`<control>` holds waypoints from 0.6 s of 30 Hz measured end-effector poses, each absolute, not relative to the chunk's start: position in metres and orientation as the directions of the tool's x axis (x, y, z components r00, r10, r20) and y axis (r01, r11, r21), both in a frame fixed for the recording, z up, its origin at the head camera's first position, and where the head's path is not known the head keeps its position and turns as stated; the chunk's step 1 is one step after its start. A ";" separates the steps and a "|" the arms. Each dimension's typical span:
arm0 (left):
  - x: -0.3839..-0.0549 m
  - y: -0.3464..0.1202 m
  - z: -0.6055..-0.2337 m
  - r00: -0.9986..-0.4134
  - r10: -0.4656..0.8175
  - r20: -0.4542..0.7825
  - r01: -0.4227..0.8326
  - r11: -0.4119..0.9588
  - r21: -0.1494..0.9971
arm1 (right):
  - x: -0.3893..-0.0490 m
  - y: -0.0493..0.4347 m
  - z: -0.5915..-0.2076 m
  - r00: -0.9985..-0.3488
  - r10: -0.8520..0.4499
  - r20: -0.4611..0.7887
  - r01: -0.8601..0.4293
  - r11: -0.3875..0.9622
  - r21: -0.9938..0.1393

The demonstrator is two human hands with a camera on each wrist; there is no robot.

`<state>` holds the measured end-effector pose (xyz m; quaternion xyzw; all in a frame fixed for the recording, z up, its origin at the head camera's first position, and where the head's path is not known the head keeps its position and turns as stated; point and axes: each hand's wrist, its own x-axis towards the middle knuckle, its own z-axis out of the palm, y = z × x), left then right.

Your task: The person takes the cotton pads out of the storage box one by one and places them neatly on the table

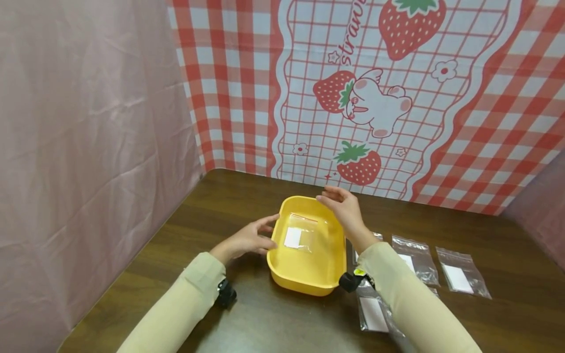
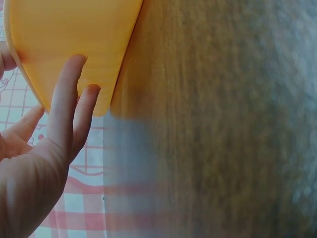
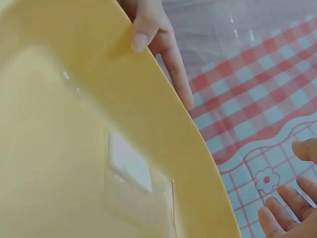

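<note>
A yellow plastic tub [image 1: 304,267] rests on the table in the head view. Inside it lies a clear zip bag [image 1: 306,240] with a white rectangular piece in it and a red line along one edge. My left hand [image 1: 247,240] holds the tub's left wall. In the right wrist view its thumb lies over the rim; in the left wrist view its long fingers [image 2: 64,99] stretch along the outside. My right hand [image 1: 346,213] is raised beside the tub's far right corner, fingers loosely bent and holding nothing. The right wrist view shows its fingers [image 3: 290,203] apart from the rim.
Several clear zip bags with white pieces lie on the brown table [image 1: 251,314] to the right, one [image 1: 461,274] farthest out. My right forearm partly covers some. A strawberry-print checked cloth [image 1: 238,98] hangs behind, and a pink curtain [image 1: 97,147] hangs at the left.
</note>
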<state>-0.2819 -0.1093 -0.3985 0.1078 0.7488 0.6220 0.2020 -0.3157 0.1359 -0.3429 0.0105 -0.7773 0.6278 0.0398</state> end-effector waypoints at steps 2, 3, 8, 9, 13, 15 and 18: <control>-0.282 -0.110 -0.399 -0.894 0.415 -0.167 -0.088 0.205 0.975 | -0.321 0.131 -0.344 -0.997 0.034 0.063 -0.054 0.212 -0.976; -0.282 -0.110 -0.399 -0.893 0.418 -0.165 -0.085 0.205 0.975 | -0.323 0.129 -0.344 -0.998 0.032 0.057 -0.049 0.221 -0.974; -0.284 -0.111 -0.400 -0.886 0.436 -0.156 -0.076 0.195 0.978 | -0.333 0.119 -0.349 -1.000 0.010 0.024 -0.021 0.269 -0.963; -0.284 -0.111 -0.400 -0.885 0.438 -0.154 -0.076 0.191 0.979 | -0.335 0.117 -0.350 -1.000 0.001 0.017 -0.016 0.283 -0.959; -0.283 -0.112 -0.400 -0.888 0.432 -0.157 -0.082 0.188 0.979 | -0.341 0.113 -0.358 -0.998 -0.054 -0.022 0.001 0.365 -0.931; -0.283 -0.112 -0.399 -0.890 0.429 -0.158 -0.083 0.188 0.979 | -0.344 0.112 -0.364 -0.994 -0.100 -0.034 -0.012 0.426 -0.905; -0.282 -0.111 -0.399 -0.891 0.427 -0.158 -0.083 0.188 0.979 | -0.345 0.111 -0.372 -0.981 -0.189 -0.051 -0.056 0.521 -0.852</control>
